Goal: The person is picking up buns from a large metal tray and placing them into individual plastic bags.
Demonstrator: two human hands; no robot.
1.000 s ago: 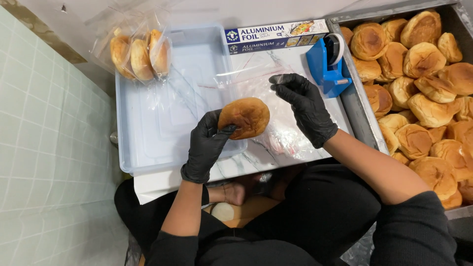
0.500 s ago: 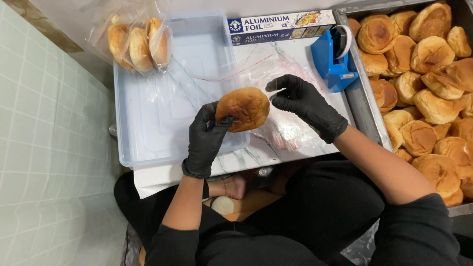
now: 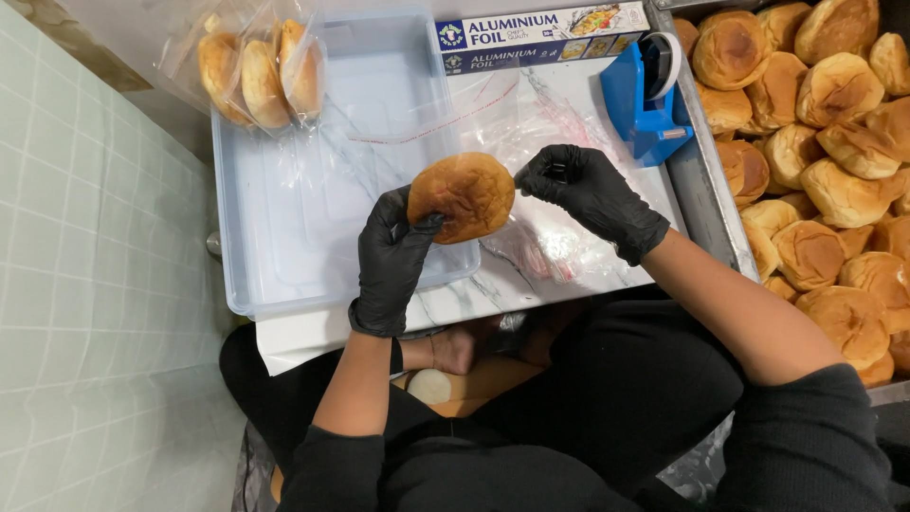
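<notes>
Bun [image 3: 463, 197], round and browned, sits gripped in the gloved left hand [image 3: 391, 261]; right hand [image 3: 588, 194] pinches a clear bag [image 3: 555, 248] just beside it; beyond the grip, a long blue-and-white foil box [image 3: 540, 36].

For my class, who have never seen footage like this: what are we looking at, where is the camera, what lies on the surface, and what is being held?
The camera sits on a person's head and looks down at their two hands in black gloves. The left hand holds a round brown bun. The right hand pinches the edge of a clear plastic bag beside it. Below lie a pale blue tray, a bag of buns, a box of foil and a blue tape dispenser. At the right is a bin of many buns.
</notes>
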